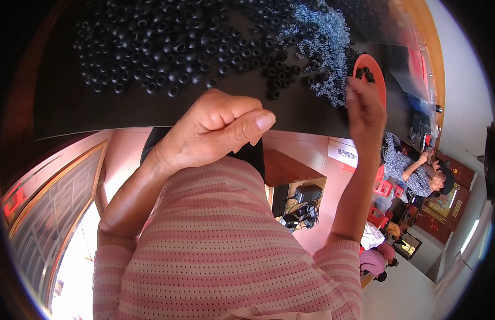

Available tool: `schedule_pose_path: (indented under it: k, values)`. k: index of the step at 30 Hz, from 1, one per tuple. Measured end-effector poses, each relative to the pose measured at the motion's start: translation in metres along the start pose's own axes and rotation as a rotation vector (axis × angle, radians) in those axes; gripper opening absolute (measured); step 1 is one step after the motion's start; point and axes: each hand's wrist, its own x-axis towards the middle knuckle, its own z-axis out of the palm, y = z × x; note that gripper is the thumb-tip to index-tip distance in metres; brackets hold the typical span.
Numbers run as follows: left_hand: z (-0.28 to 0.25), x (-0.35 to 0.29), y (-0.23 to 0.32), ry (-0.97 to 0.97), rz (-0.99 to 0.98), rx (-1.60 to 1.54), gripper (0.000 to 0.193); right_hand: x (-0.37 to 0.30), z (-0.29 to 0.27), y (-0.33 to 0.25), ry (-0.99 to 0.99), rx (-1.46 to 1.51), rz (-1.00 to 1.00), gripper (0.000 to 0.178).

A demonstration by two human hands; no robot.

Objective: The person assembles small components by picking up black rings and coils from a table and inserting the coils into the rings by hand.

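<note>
My left hand (218, 128) is closed in a fist in front of the table's near edge, thumb laid over the curled fingers. Whatever it may hold is hidden. At the right, my right hand (366, 104) is smeared by motion, its fingers beside a heap of small silvery coil springs (330, 45) and the near rim of an orange-red dish (379, 80). A few small dark pieces (366, 73) lie in that dish. Black, round, hollow pieces (173, 48) spread thickly over the dark table (61, 109), from the far left to the springs.
Under the table, a brown wooden box (293, 170) stands by a black adapter (308, 193) and tangled cables (301, 216). Off to the right sit other people, one in a patterned shirt (399, 165), near red stools (383, 188). A framed panel (61, 197) is at the left.
</note>
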Motion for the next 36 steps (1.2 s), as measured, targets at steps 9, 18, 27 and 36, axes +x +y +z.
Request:
schedule_pose_path:
  k: [9, 18, 27, 36]
  values:
    - [-0.002, 0.0, -0.002, -0.021, 0.032, 0.009, 0.042, 0.014, 0.04, -0.049, -0.178, -0.171, -0.267, 0.021]
    - [-0.001, 0.0, -0.004, 0.008, 0.035, -0.016, 0.042, 0.03, 0.053, -0.037, -0.115, -0.335, -0.396, 0.019]
    - [0.0, 0.001, 0.002, 0.122, -0.149, -0.136, 0.037, 0.008, 0.049, -0.068, -0.038, 0.111, -0.317, 0.026]
    - [0.002, 0.005, -0.003, 0.151, -0.095, -0.251, 0.026, 0.003, 0.065, -0.096, -0.073, 0.211, -0.52, 0.034]
